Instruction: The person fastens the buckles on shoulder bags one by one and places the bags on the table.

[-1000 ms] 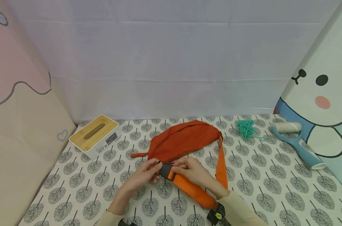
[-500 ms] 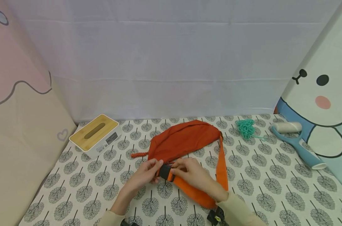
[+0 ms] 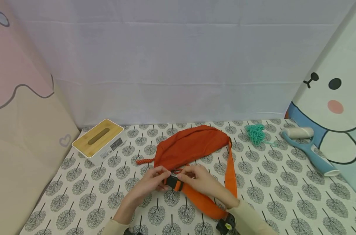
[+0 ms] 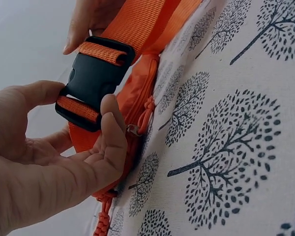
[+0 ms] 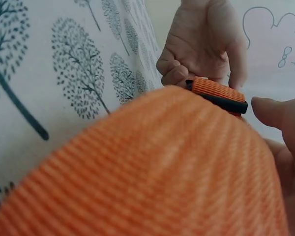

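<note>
A black side-release buckle (image 4: 96, 78), its two halves joined, sits on an orange webbing strap (image 3: 202, 203). My left hand (image 3: 151, 181) pinches the buckle's near end, thumb on one side and fingertips on the other, as the left wrist view shows. My right hand (image 3: 199, 179) is beside the buckle's other end, fingers by the strap. In the right wrist view its thumb (image 5: 270, 112) stands apart from the buckle, and the strap hides much of that hand. Behind both hands lies the red-orange waist bag (image 3: 192, 145), with a braided cord (image 3: 144, 161) at its left end.
A white tissue box (image 3: 105, 153) with a wooden lid stands back left. At the back right lie a bundle of teal cord (image 3: 255, 133) and a blue-handled lint roller (image 3: 310, 150). The tree-print cloth (image 3: 86, 212) covers the table up to the white backdrop (image 3: 178, 65).
The buckle has tilted and dropped slightly between the hands. My right thumb, on the buckle a second ago, has come off it. The left hand keeps its hold; the bag lies still.
</note>
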Demonstrator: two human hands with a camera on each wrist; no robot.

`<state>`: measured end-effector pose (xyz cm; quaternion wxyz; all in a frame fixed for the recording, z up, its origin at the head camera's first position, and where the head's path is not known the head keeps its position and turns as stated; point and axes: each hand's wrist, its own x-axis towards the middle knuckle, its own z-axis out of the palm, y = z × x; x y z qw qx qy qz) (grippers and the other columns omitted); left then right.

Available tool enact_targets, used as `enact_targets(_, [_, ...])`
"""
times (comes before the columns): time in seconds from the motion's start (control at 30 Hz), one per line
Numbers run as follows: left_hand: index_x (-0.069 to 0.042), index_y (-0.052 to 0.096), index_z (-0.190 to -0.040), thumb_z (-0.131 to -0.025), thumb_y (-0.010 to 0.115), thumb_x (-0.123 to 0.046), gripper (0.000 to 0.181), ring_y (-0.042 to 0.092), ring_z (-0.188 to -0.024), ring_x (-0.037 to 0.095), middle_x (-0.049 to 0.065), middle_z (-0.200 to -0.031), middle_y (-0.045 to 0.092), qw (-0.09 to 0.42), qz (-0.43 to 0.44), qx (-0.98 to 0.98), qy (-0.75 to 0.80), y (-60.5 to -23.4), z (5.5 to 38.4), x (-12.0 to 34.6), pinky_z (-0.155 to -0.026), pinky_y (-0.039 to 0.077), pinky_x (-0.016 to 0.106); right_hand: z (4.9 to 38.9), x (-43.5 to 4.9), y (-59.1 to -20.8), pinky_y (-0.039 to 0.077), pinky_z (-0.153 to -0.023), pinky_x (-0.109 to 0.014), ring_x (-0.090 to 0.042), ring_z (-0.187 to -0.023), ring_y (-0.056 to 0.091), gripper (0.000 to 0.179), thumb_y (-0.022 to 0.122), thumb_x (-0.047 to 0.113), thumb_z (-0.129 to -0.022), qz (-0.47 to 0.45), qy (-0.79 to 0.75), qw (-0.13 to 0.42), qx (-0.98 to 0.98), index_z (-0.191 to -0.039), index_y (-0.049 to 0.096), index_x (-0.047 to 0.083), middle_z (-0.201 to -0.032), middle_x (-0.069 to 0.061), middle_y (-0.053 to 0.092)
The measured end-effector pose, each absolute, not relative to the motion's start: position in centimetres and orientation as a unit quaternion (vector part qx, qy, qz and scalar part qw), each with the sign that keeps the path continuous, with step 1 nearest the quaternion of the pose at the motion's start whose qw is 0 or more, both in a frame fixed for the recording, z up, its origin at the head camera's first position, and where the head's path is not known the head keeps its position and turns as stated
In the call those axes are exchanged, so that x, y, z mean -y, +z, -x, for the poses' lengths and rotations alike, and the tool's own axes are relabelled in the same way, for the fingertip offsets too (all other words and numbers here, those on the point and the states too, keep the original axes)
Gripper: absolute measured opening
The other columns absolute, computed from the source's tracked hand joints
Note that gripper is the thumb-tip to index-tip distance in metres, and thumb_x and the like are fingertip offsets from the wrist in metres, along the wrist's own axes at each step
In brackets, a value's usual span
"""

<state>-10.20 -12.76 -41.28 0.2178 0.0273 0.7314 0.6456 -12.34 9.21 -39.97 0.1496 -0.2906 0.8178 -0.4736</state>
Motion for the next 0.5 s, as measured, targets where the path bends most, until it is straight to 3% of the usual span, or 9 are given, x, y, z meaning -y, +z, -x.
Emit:
enact_targets(0.17, [0.001, 0.06, -0.11, -0.099, 0.058, -0.027, 0.03, 0.065, -0.076, 0.018, 0.009, -0.091, 0.059, 0.227, -0.035, -0.713, 0.663, -41.4, 10.1, 13.0, -0.073, 0.054, 0.03, 13.0, -9.4, -40.2, 0.034, -0.057, -0.02, -0.005, -0.056, 0.038, 0.027, 0.053, 0.023, -0.102, 0.294, -0.476, 0.194, -0.806, -0.09, 0.071, 0.006, -0.062, 0.007, 0.045])
enact_targets(0.3, [0.006, 0.057, -0.114, -0.099, 0.058, -0.025, 0.034, 0.065, -0.082, 0.018, 0.011, -0.1, 0.06, 0.235, -0.048, -0.692, 0.681, -41.5, 10.1, 13.2, -0.078, 0.054, 0.03, 13.4, -9.6, -40.6, 0.027, -0.051, -0.02, -0.006, -0.048, 0.026, 0.031, 0.049, 0.019, -0.104, 0.288, -0.482, 0.252, -0.788, -0.089, 0.071, 0.003, -0.056, 0.007, 0.032])
enact_targets(0.43, [0.01, 0.053, -0.117, -0.099, 0.058, -0.021, 0.037, 0.065, -0.086, 0.019, 0.012, -0.105, 0.059, 0.24, -0.055, -0.673, 0.698, -41.6, 10.1, 13.3, -0.081, 0.054, 0.029, 13.5, -9.9, -40.8, 0.026, -0.051, -0.021, -0.006, -0.048, 0.025, 0.033, 0.047, 0.021, -0.105, 0.29, -0.499, 0.299, -0.759, -0.097, 0.072, 0.001, -0.057, 0.006, 0.038])
enact_targets(0.5, [0.011, 0.052, -0.117, -0.099, 0.058, -0.019, 0.036, 0.065, -0.088, 0.019, 0.011, -0.105, 0.058, 0.241, -0.058, -0.666, 0.703, -41.6, 10.0, 13.3, -0.082, 0.054, 0.029, 13.5, -9.9, -40.8, 0.032, -0.054, -0.02, -0.006, -0.051, 0.034, 0.034, 0.047, 0.024, -0.104, 0.286, -0.516, 0.321, -0.741, -0.101, 0.072, 0.0, -0.061, 0.001, 0.052])
